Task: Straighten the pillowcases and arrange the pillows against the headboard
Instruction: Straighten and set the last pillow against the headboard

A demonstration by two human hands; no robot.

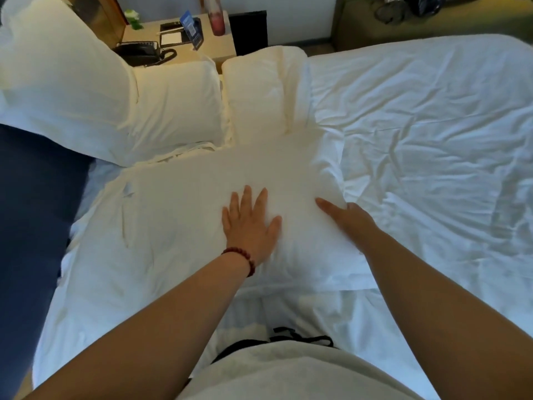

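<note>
We are pressing our left hand [249, 225], fingers spread flat, on the near pillow [178, 226], which is lying across the bed [418, 125] in front of us. Our right hand [350, 219] is gripping its right edge, thumb on top, fingers curling out of sight. Another pillow [161, 105] is lying far left.

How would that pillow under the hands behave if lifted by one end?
Probably sag and fold: the pillow gives softly under the flat left hand. Likely light for its bulk, since it looks puffy. Its loose, wrinkled case may bunch up rather than slide smoothly when pushed.
</note>
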